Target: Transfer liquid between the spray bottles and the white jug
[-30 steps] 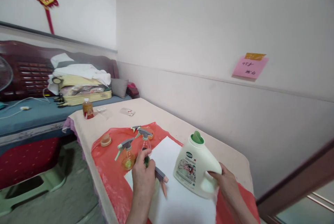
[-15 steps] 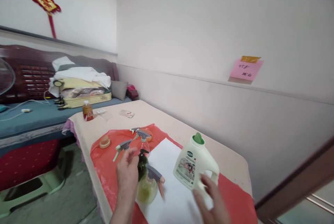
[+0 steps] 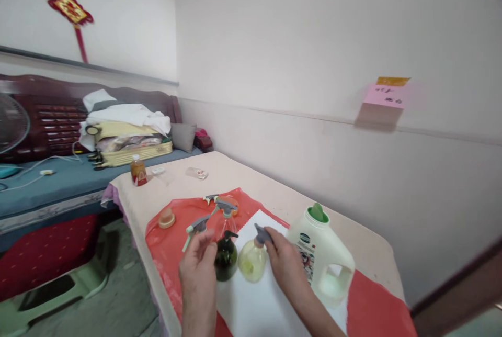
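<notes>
My right hand [image 3: 284, 261] is closed round the grey trigger head of a small yellowish spray bottle [image 3: 251, 265], which stands on a white sheet [image 3: 259, 303]. My left hand [image 3: 198, 269] is beside a dark green pump bottle [image 3: 226, 259]. Its fingers are loosely apart and hold nothing. Just past its fingertips stands a clear spray bottle with a grey and green trigger [image 3: 196, 226]. To the right of my right hand a white detergent jug [image 3: 327, 266] with a green cap stands upright.
A red plastic sheet [image 3: 168, 240] covers the near part of the beige table [image 3: 235, 175]. On it are another spray bottle [image 3: 225, 211] and an orange lid [image 3: 167, 218]. Farther back stands a small brown bottle [image 3: 138, 170]. A bed with a suitcase [image 3: 133, 151] lies at the left.
My right hand let go of the detergent jug's handle and moved left onto the yellowish spray bottle. That bottle now stands upright. My left hand released it and shifted left.
</notes>
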